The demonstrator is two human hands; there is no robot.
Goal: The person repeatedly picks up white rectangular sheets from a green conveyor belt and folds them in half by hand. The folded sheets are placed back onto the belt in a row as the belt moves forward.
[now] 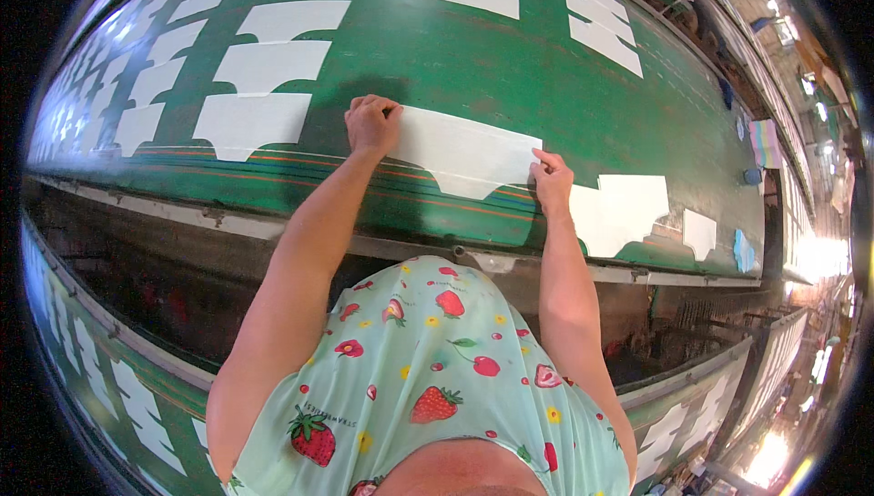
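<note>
A white cut-out panel [469, 154], probably fabric, is stretched between my two hands over the green table [410, 63]. It has a straight far edge and curved cut-outs on the near side. My left hand [371, 124] is closed on its far left corner, with the fingertips curled out of sight. At the right corner my right hand [552, 177] pinches the panel between thumb and fingers. Just right of that hand lies a loose stack of similar white pieces [624, 209], overlapping near the table's front edge.
Rows of white panels [255, 122] lie on the table to the left, and more panels [601, 18] lie at the far side. A small white piece [699, 234] and a blue piece [744, 250] rest at the right end. A metal rail [401, 248] runs along the front edge.
</note>
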